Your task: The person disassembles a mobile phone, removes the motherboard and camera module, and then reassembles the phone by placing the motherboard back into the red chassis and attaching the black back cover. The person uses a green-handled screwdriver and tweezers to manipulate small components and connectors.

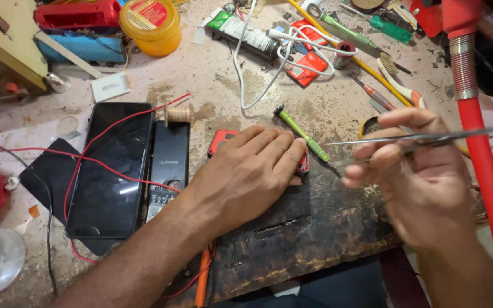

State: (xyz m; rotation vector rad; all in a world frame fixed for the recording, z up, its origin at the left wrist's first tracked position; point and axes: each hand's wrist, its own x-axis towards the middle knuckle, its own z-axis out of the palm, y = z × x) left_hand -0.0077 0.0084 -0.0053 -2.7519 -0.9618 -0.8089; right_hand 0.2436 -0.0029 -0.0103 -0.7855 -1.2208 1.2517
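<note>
My left hand point(246, 171) lies flat, palm down, on a small red device point(222, 140) on the worn workbench, covering most of it. My right hand point(417, 171) is raised to the right of it and pinches thin metal tweezers point(429, 137), which point left toward the left fingertips. A green-handled screwdriver point(302, 134) lies on the bench just beyond the left fingers, its tip near the tweezers' points. The right hand is slightly blurred.
A black smartphone point(109, 171) and a black battery pack point(166, 165) lie left, crossed by a red wire point(95, 159). Beyond them are a thread spool point(178, 114), a white cable point(269, 63), a yellow tub point(150, 25) and several tools point(383, 85). A red pipe point(480, 137) stands right.
</note>
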